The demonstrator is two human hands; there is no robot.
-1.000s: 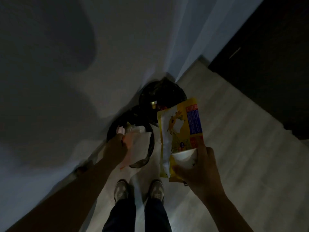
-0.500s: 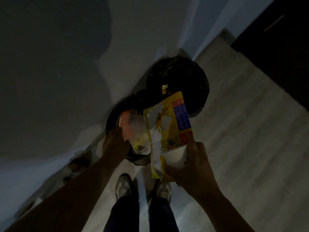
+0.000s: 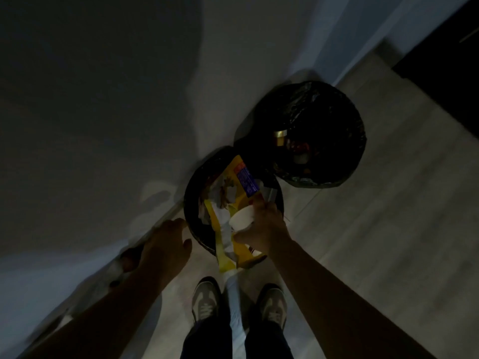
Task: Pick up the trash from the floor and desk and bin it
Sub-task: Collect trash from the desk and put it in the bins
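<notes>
Right hand (image 3: 261, 229) grip holds yellow bag (image 3: 243, 252) and white cup (image 3: 242, 217) over bin (image 3: 188, 198), not yet dropped. Left hand (image 3: 166, 244) grip wide, empty. These two nearly binned.

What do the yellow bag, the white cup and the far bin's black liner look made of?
Yellow bag: likely printed plastic film, creased, floppy. White cup: probably matte paper, though dim light leaves it open. Black liner: thin glossy plastic, wrinkles catching light.
</notes>
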